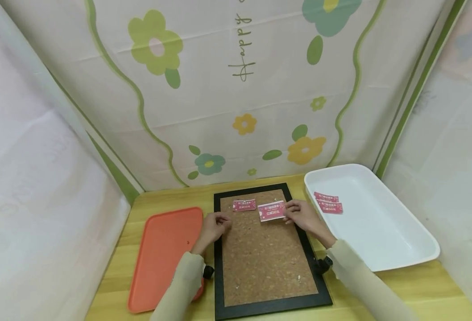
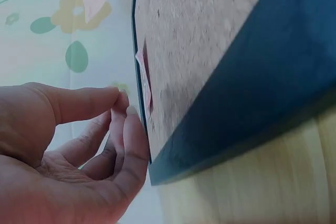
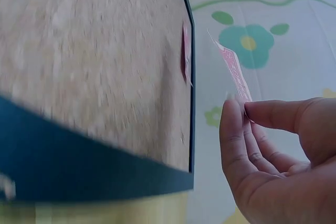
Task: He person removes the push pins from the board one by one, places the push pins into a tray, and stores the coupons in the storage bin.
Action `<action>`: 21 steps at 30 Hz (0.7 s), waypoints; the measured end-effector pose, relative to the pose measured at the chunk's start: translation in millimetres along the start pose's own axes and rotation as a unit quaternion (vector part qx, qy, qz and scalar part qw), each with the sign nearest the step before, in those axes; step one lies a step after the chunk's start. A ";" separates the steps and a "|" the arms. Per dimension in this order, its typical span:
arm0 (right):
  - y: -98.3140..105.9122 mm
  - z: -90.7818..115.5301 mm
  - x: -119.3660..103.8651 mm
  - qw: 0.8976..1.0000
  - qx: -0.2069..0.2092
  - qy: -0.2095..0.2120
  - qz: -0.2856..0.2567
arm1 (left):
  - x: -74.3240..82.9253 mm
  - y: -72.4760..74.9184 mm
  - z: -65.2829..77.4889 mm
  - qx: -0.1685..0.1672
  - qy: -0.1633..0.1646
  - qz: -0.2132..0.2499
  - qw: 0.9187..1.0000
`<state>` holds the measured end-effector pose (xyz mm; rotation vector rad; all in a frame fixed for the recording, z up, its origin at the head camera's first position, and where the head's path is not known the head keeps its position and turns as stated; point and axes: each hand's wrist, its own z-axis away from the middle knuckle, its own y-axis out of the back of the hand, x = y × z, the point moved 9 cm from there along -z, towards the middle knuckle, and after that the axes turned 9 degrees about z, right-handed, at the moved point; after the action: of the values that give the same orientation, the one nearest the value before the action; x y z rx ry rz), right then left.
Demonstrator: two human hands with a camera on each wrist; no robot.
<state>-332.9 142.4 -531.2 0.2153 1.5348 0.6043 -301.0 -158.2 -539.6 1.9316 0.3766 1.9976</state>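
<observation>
My right hand [image 1: 302, 216] pinches a pink-and-white printed coupon [image 1: 271, 211] by its right edge, over the upper right of a cork board [image 1: 266, 258] with a black frame. In the right wrist view the coupon [image 3: 234, 72] stands tilted, apart from the cork. A second pink coupon [image 1: 244, 205] lies on the board's upper left, with a small pale spot at its top edge. My left hand [image 1: 216, 226] is at the board's left edge, below that coupon. Its thumb [image 2: 89, 102] meets the curled fingertips; no object shows between them, though something tiny could be hidden.
To the right a white basin [image 1: 380, 232] holds more pink coupons [image 1: 329, 206]. An orange tray [image 1: 165, 263] lies left of the board, with a tiny dark speck on it. Small shiny bits [image 1: 299, 278] dot the board's corners. A flowered curtain [image 1: 220, 98] rises behind the wooden table.
</observation>
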 end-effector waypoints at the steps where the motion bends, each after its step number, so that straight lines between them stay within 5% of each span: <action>1: 5.4 1.3 1.9 1.000 0.003 -0.003 0.002 | 0.1 2.1 0.6 0.002 -0.001 0.000 1.000; 21: 95.4 23.2 30.8 0.997 0.042 -0.042 0.041 | -17.3 39.1 21.0 0.028 0.010 0.005 1.000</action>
<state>-334.7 243.0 -509.5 0.3658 1.4778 0.5884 -281.8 -201.8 -538.3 1.9510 0.4322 2.0358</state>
